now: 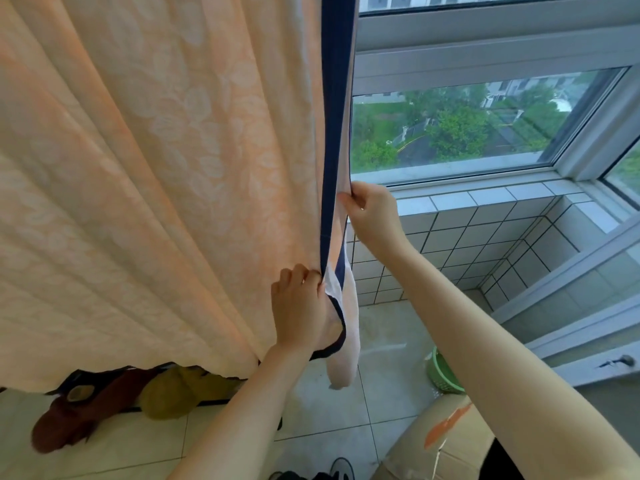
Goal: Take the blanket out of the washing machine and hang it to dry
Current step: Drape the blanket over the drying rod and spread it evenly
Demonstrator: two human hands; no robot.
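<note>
Risk of dragging the blanket [156, 174] off its unseen support if tugged too hard along the navy-bound edge; wet weight would likely pull it sideways, bunching the folds or dropping the corner to the floor [346, 427]. Hangs already, filling the left of the view, peach with pale leaf pattern, draped in long soft folds, navy trim at right. Left hand [304, 313], grip closed on the lower corner by the trim. Right hand [374, 213], pinching the same edge higher up, nearer the window [450, 126].
</note>
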